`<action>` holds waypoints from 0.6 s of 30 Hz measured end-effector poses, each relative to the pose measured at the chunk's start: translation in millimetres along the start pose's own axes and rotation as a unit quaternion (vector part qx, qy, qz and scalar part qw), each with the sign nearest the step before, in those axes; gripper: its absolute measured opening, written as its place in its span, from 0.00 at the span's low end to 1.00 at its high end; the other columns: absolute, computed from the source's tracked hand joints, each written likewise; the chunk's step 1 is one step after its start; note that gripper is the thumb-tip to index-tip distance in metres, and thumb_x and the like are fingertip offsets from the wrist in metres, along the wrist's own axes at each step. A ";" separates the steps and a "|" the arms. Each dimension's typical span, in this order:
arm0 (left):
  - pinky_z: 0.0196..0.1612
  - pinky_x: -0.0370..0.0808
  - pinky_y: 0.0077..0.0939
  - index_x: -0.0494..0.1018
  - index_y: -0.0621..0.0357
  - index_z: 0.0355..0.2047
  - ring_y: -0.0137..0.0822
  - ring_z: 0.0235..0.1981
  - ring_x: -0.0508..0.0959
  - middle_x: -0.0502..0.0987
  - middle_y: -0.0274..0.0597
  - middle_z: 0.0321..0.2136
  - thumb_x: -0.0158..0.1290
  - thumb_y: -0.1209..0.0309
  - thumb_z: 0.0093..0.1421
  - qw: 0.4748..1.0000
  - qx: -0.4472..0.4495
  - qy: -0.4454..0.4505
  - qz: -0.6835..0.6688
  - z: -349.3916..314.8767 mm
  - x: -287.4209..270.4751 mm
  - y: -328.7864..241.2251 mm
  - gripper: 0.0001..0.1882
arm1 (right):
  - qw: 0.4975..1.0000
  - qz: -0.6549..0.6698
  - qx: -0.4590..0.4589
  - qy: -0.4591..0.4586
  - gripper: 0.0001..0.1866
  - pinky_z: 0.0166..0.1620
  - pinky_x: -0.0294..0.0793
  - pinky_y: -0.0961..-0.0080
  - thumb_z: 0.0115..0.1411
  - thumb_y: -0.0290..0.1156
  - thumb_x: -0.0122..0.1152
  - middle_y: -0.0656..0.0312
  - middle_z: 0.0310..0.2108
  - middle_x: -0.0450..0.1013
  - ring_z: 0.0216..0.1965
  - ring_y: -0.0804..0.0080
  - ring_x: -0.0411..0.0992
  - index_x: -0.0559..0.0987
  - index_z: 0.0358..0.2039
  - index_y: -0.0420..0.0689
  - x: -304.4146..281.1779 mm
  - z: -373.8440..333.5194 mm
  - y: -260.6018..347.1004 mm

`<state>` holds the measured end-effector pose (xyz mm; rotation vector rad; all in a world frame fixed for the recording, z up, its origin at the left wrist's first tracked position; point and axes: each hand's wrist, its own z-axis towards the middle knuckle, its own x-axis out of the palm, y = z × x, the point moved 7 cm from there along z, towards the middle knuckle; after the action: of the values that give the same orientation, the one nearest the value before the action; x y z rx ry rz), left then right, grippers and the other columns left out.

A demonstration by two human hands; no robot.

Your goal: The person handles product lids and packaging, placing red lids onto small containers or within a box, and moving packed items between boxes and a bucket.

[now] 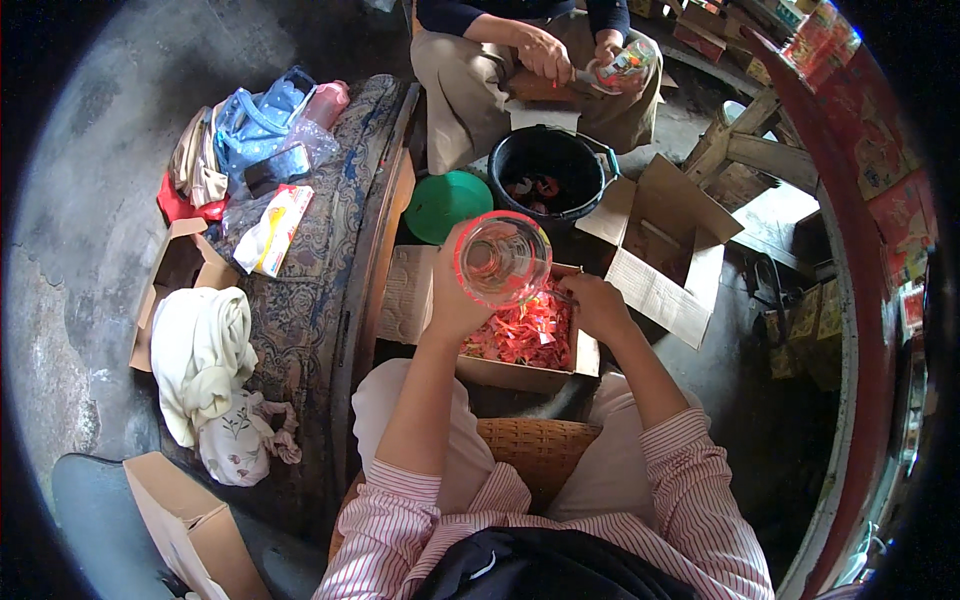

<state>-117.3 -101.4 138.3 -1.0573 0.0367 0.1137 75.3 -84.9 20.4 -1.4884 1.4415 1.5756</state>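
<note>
My left hand [458, 292] is wrapped round a clear, round jar [503, 258]. Its mouth, edged in red, faces up toward me, and I see no contents in it. Below the jar stands a cardboard box [510, 374] full of red and orange shreds [527, 335]. My right hand [598, 308] is by the box's right edge with its fingers curled together; whatever may be between them is too small to make out. Across from me, a seated person's hands [545, 55] work at another clear jar [628, 66] with a colourful label.
Beyond the box are a green basin [448, 205] and a black bucket [545, 150] with reddish scraps. An open carton [665, 245] sits to the right. On the left, a patterned bench [300, 330] bears bags, a tissue pack [273, 230] and pale cloth [200, 350].
</note>
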 end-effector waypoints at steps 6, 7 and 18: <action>0.43 0.69 0.26 0.68 0.59 0.41 0.32 0.38 0.73 0.73 0.39 0.37 0.67 0.64 0.32 0.999 0.005 0.000 -0.052 -5.8 0.6 7.3 0.33 | 0.999 0.023 -0.031 -0.014 0.25 0.43 0.70 0.63 0.42 0.18 0.54 0.55 0.40 0.70 0.40 0.56 0.69 0.72 0.44 0.50 -9.9 -5.7 14.3; 0.43 0.69 0.26 0.68 0.59 0.41 0.32 0.38 0.73 0.73 0.39 0.37 0.67 0.64 0.32 0.998 0.002 -0.002 -0.056 -6.2 0.9 8.4 0.34 | 0.999 0.017 -0.040 -0.004 0.26 0.43 0.69 0.63 0.42 0.18 0.54 0.54 0.40 0.70 0.40 0.56 0.69 0.71 0.45 0.51 -10.2 -6.1 15.5; 0.45 0.69 0.28 0.66 0.61 0.44 0.33 0.41 0.72 0.71 0.42 0.40 0.65 0.73 0.37 0.999 -0.024 -0.019 -0.022 -5.8 -4.3 19.4 0.31 | 0.998 0.056 -0.031 -0.017 0.19 0.41 0.69 0.64 0.43 0.17 0.53 0.55 0.37 0.70 0.40 0.56 0.69 0.70 0.38 0.46 -10.4 -5.1 6.9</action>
<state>-123.5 -97.4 119.0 -1.1020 -0.0236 0.0951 73.5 -88.7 33.1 -1.4307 1.4928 1.7195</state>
